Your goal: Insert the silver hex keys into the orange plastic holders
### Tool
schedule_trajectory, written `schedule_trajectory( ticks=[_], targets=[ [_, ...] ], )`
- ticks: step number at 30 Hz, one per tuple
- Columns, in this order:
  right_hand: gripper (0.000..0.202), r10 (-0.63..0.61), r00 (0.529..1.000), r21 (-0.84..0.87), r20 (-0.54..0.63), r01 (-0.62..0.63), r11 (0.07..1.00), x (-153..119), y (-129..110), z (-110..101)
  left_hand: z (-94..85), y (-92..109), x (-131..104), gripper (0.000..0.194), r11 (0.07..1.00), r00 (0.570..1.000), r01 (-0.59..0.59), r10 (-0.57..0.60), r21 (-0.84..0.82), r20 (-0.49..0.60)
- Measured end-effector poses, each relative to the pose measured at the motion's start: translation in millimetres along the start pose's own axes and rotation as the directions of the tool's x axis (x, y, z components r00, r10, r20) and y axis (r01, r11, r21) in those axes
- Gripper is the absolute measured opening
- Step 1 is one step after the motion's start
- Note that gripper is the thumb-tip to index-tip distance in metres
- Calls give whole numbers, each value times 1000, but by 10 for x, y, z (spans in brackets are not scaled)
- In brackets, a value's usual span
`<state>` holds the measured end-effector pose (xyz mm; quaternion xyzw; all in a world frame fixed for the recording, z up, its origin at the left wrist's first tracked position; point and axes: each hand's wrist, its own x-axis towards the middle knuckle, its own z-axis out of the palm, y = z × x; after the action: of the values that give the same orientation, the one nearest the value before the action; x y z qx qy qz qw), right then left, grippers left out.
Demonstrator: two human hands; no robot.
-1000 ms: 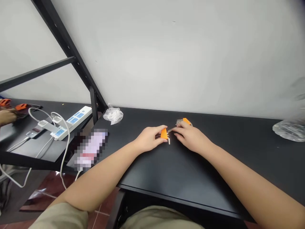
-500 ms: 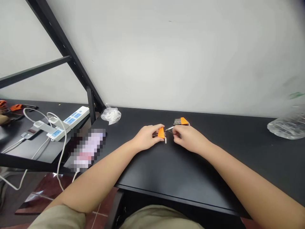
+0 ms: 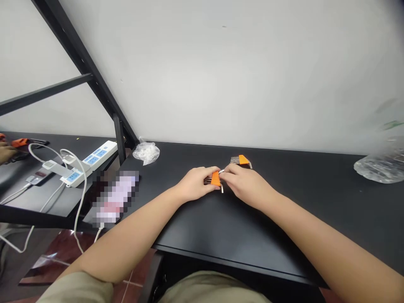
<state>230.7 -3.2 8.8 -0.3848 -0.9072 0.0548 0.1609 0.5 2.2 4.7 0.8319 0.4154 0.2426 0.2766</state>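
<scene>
My left hand (image 3: 193,184) is closed, thumb and fingers gripping an orange hex key holder (image 3: 215,179) just over the black desk. Metal keys stick out of its left side, and a bent key end (image 3: 222,189) points down at its right. Close against the holder's right side, my right hand (image 3: 244,181) pinches a silver hex key (image 3: 221,171), whose visible tip touches or nearly touches the holder; the rest is hidden by my fingers. Just behind my right hand, a second orange holder (image 3: 243,160) lies on the desk with several hex keys in it.
A clear plastic bag (image 3: 146,152) lies by the wall, and another clear plastic item (image 3: 380,169) at the far right. To the left are a blurred-out phone (image 3: 115,198), a white power strip (image 3: 94,160) with cables, and another person's hand (image 3: 6,152) on the adjoining desk.
My right hand has moved left to the holder, bringing the hex key's tip up to it. The left hand with the holder has shifted slightly right. The other person's hand shows more.
</scene>
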Motion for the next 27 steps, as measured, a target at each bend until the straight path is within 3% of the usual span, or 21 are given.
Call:
schedule_trajectory(
  ticks=[4,6,9,13,18,21,24,27],
  targets=[
    [20,40,997,342,-71,-14,940,43,-38,14,-9,8,6,33,993,999,-36,38,112,-14],
    [18,103,991,406,-92,-57,912,52,46,42,-12,-11,5,37,995,999,-23,26,94,-27],
    [21,158,982,242,-101,-130,961,44,254,115,-10,-51,1,47,999,999,20,-18,34,-50],
    [30,154,988,-20,3,-154,988,25,441,211,6,-91,-5,50,999,997,52,-52,-11,-62],
    [27,213,971,-191,104,-191,963,43,351,172,22,-107,-8,54,998,996,55,-57,-30,-75],
    [18,315,933,-265,173,-264,927,46,258,97,14,-101,-5,53,999,996,48,-48,-2,-73],
    [12,377,901,-277,215,-313,908,35,216,39,5,-88,3,50,999,996,32,-29,37,-79],
    [11,347,911,-258,225,-288,922,23,216,13,8,-78,11,49,998,997,28,-24,51,-77]
  ],
)
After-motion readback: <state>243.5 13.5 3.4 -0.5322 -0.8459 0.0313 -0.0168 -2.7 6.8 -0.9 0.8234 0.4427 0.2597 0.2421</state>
